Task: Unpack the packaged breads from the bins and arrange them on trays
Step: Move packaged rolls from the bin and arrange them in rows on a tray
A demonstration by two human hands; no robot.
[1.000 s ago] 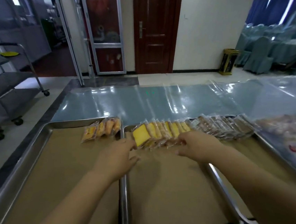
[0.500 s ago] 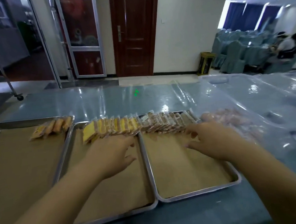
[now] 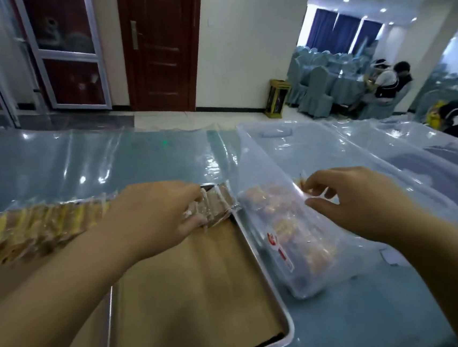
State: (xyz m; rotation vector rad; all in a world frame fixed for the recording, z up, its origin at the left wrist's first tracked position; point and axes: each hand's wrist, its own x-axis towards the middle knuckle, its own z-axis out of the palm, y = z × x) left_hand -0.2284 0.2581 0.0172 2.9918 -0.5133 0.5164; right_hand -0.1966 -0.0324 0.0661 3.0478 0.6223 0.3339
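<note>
The far end of the row of packaged breads (image 3: 59,226) is covered by the left hand (image 3: 156,216), and its left end is cut off by the frame edge, so the packets cannot be counted; motion blur merges them further. The breads inside the clear bin (image 3: 283,252) are seen only through its cloudy wall, as an orange-brown mass with a red-and-white label in front. Whatever is pinched at the right hand's (image 3: 353,203) fingertips is too small and blurred to be named.

The left hand is curled down onto the brown-wrapped packets (image 3: 217,205) at the right end of the row, fingers closed against them. The right hand is held above the bin with its fingers loosely bent; whether anything is gripped cannot be told.

The row is laid along the far edge of two metal trays lined with brown paper, the right tray (image 3: 263,276) just beside the bin. Only a sliver of the left tray (image 3: 108,324) is shown. A blue table (image 3: 81,162) under glossy plastic film carries everything.

Behind, a dark wooden door (image 3: 162,45), a glazed door (image 3: 67,49), a cream wall and a small gold bin (image 3: 278,98) are seen. At the far right, covered chairs (image 3: 318,92) and a few seated people are visible under ceiling lights.
</note>
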